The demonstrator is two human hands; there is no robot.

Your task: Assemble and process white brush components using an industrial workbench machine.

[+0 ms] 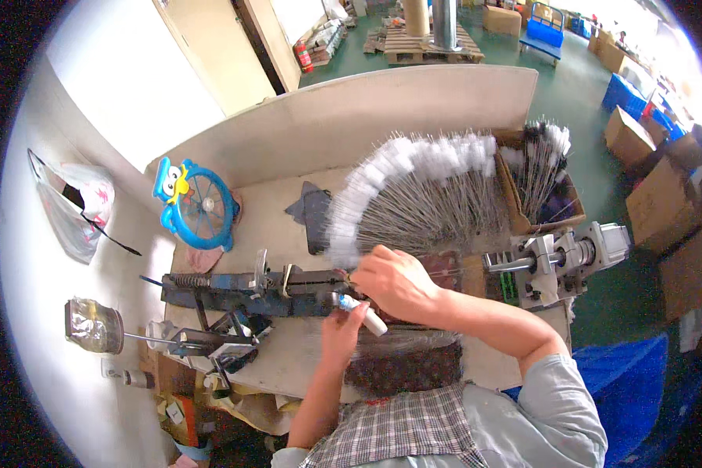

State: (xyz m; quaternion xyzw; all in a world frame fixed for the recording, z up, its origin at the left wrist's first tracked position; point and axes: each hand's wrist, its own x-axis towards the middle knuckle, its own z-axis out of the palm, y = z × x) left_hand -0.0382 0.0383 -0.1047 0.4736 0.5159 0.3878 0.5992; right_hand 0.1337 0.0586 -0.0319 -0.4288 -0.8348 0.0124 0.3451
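My left hand [341, 334] is closed around a white cylinder [375, 323] with a blue-marked end, just in front of a long dark metal bar fixture [304, 284]. Its exact kind does not show. Right beside it, my right hand [395, 282] has its fingers pinched together at the bar's right end; what they hold is hidden. Behind my hands, a wide fan of thin wire-stemmed brushes [437, 195] with white bristle heads lies on the table. More thin wires lie near my lap, in front of my right forearm.
A cardboard box [515, 191] of dark and white brushes stands at the back right. Near it is a grey metal machine [558, 261] with a shaft. A blue cartoon-shaped fan [203, 207] stands at left, beside a dark flat object [317, 218]. A low board [382, 101] borders the table's back.
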